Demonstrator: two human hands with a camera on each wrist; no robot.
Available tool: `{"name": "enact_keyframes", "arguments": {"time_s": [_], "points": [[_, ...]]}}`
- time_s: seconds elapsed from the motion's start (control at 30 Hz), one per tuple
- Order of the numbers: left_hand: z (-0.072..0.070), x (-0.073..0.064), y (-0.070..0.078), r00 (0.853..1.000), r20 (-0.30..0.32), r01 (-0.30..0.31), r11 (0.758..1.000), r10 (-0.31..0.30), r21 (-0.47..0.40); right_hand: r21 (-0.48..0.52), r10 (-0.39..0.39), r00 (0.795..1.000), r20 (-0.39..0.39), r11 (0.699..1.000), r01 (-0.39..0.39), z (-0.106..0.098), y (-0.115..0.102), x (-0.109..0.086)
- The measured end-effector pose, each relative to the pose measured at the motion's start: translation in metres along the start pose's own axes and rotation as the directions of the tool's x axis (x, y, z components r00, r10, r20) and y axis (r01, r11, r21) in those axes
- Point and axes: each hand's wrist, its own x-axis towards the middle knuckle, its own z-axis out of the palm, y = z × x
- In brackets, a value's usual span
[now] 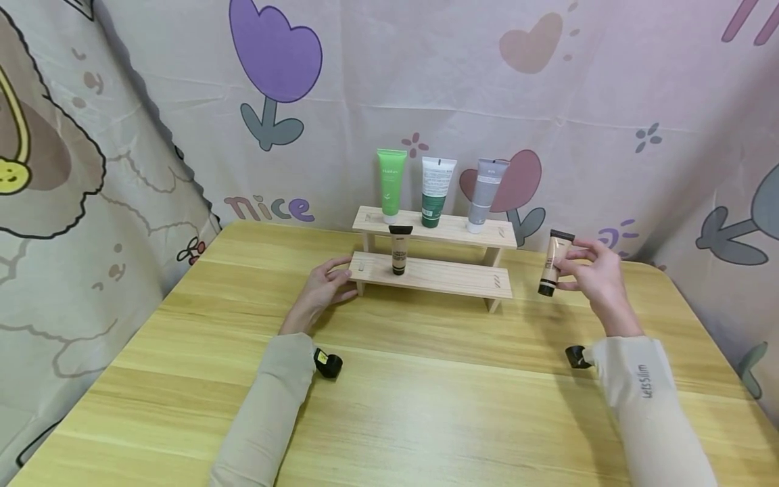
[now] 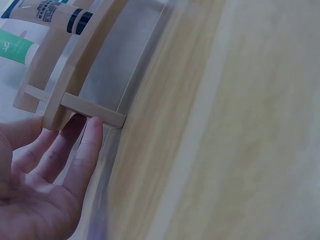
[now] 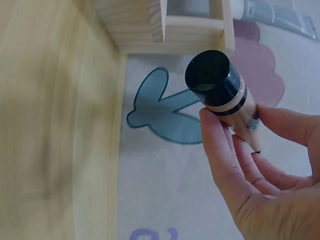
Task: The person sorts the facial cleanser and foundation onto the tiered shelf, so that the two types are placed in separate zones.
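My right hand holds a small beige cosmetic tube between thumb and fingers, to the right of a two-tier wooden shelf. The tube's black cap points downward, and it is above the table. At the shelf's left end, my left hand grips the lower tier, thumb at the board's edge and fingers by the leg. A similar beige tube stands upright on its black cap on the lower tier, left of its middle.
On the upper tier stand a green tube, a white and green tube and a grey tube. The shelf is near the back of the wood-grain table. A printed curtain hangs behind it.
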Motion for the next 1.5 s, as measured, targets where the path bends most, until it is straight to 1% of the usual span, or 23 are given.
{"name": "enact_keyframes", "arguments": {"time_s": [0.1,0.17,0.23,0.33,0.57,0.73,0.83,0.9,1.07,1.13,1.17,1.27,1.37,1.5], "points": [[0.000,0.000,0.000,1.000,-0.002,0.004,1.000,-0.004,-0.003,0.012,-0.052,0.999,-0.006,0.999,0.052,0.006,-0.005,-0.001],[0.000,0.000,0.001,1.000,-0.004,0.007,1.000,-0.007,-0.002,0.036,-0.083,0.996,-0.010,0.996,0.083,0.011,-0.008,-0.002],[-0.001,0.000,0.000,1.000,-0.005,0.008,1.000,-0.008,-0.001,0.058,-0.108,0.994,-0.017,0.992,0.109,0.017,-0.011,-0.003],[-0.001,0.000,0.000,1.000,-0.005,0.009,1.000,-0.009,-0.003,0.064,-0.139,0.990,-0.028,0.988,0.141,0.025,-0.014,-0.005],[0.000,0.000,0.000,1.000,-0.007,0.014,1.000,-0.014,-0.008,0.058,-0.220,0.974,-0.050,0.973,0.223,0.049,-0.017,-0.007],[0.000,0.000,0.000,1.000,-0.011,0.017,1.000,-0.017,-0.008,0.010,-0.283,0.957,-0.061,0.959,0.284,0.067,-0.018,-0.008],[0.000,0.000,0.000,1.000,-0.009,0.015,1.000,-0.015,-0.010,-0.021,-0.333,0.941,-0.065,0.943,0.332,0.077,-0.015,-0.009],[0.000,0.001,0.000,1.000,-0.009,0.015,1.000,-0.015,-0.010,-0.027,-0.375,0.924,-0.072,0.927,0.374,0.083,-0.013,-0.009],[0.001,0.001,0.001,1.000,-0.007,0.014,1.000,-0.014,0.000,-0.070,-0.499,0.863,-0.080,0.867,0.494,0.094,-0.007,-0.010],[0.001,0.001,0.001,1.000,-0.004,0.016,1.000,-0.016,0.002,-0.105,-0.527,0.847,-0.073,0.848,0.519,0.095,-0.005,-0.010],[0.001,0.001,0.002,1.000,-0.002,0.017,1.000,-0.017,0.001,-0.124,-0.532,0.844,-0.070,0.844,0.522,0.096,-0.005,-0.009],[0.001,0.001,0.002,1.000,-0.005,0.014,1.000,-0.014,0.008,-0.181,-0.531,0.846,-0.048,0.838,0.515,0.097,-0.007,-0.007],[0.000,0.001,0.003,1.000,-0.012,0.014,1.000,-0.014,0.022,-0.214,-0.515,0.857,-0.017,0.839,0.500,0.097,-0.008,-0.005],[0.001,0.001,0.004,1.000,-0.013,0.002,0.996,-0.001,0.092,-0.219,-0.490,0.872,0.019,0.849,0.482,0.095,-0.007,-0.003]]}}
